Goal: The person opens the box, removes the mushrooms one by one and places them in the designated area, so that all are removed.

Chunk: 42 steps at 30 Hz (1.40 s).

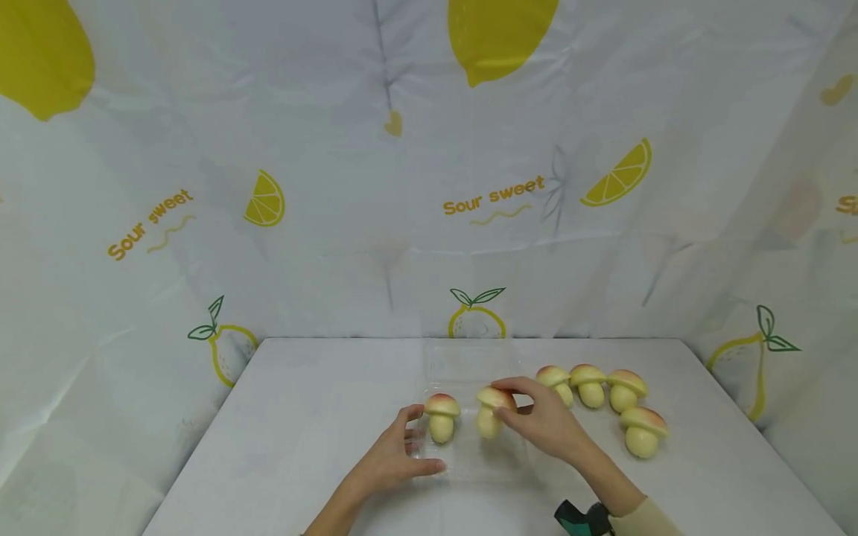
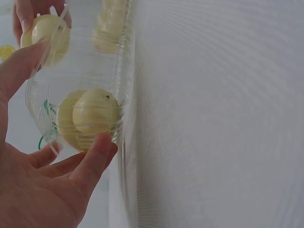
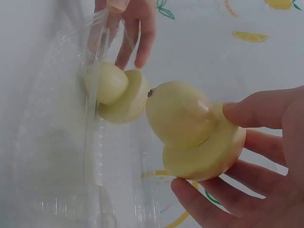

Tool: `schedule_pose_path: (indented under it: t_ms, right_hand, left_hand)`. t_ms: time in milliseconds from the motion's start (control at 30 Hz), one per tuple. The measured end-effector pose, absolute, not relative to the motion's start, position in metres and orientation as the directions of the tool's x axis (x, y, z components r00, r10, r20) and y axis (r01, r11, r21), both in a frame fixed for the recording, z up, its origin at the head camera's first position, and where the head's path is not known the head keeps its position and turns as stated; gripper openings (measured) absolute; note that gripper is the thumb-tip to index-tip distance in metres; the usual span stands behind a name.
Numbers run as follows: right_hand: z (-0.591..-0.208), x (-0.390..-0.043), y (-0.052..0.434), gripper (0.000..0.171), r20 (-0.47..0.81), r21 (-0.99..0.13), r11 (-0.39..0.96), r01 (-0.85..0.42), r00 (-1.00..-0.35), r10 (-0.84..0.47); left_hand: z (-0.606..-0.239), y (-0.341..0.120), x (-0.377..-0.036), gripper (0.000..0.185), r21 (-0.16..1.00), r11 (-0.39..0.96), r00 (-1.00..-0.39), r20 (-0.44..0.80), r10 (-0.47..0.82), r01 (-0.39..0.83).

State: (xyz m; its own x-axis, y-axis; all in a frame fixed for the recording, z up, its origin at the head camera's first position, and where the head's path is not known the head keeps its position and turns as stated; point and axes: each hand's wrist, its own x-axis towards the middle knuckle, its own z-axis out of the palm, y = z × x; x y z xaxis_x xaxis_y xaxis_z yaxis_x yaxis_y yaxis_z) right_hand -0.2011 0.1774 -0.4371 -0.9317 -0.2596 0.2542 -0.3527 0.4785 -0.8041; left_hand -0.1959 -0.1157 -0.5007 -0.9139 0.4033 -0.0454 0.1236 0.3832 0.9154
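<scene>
A clear plastic container [image 1: 469, 365] lies open at the middle of the white table [image 1: 302, 417]. One toy mushroom [image 1: 442, 417] with a reddish cap and pale stem stands inside it at the left. My left hand [image 1: 425, 439] grips the container's near left corner, thumb on the wall [image 2: 126, 71] just beside that mushroom [image 2: 92, 114]. My right hand [image 1: 506, 402] pinches a second mushroom [image 1: 489, 420] by its cap, stem down over the container's right half. In the right wrist view this held mushroom [image 3: 190, 118] is close to the one inside [image 3: 116, 90].
Several more toy mushrooms lie on the table to the right of the container, three in a row [image 1: 590, 383] and one nearer [image 1: 643, 430]. A lemon-print cloth [image 1: 469, 208] walls in the table at the back and both sides.
</scene>
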Motion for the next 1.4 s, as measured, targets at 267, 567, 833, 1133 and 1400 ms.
schedule_pose_path:
  t_ms: [267, 567, 833, 1133, 1400]
  right_hand:
    - [-0.427, -0.195, 0.191, 0.034, 0.290, -0.794, 0.460, -0.397, -0.913, -0.289]
    - [-0.423, -0.192, 0.205, 0.030, 0.335, -0.751, 0.476, -0.458, -0.885, -0.324]
    - [-0.421, -0.186, 0.223, 0.030, 0.389, -0.698, 0.506, -0.506, -0.862, -0.326]
    - [-0.423, -0.181, 0.246, 0.031, 0.367, -0.695, 0.542, -0.472, -0.881, -0.297]
    - [-0.428, -0.180, 0.266, 0.033, 0.370, -0.688, 0.573, -0.445, -0.894, -0.252]
  left_hand:
    - [-0.502, -0.117, -0.196, 0.095, 0.917, 0.379, -0.912, -0.047, 0.408, 0.123]
    - [-0.502, -0.118, -0.196, 0.094, 0.916, 0.380, -0.914, -0.043, 0.403, 0.124]
    - [-0.502, -0.118, -0.197, 0.094, 0.916, 0.379, -0.911, -0.040, 0.411, 0.131]
    - [-0.501, -0.117, -0.196, 0.094, 0.915, 0.383, -0.914, -0.045, 0.403, 0.123]
    - [-0.500, -0.116, -0.195, 0.094, 0.911, 0.395, -0.917, -0.054, 0.395, 0.116]
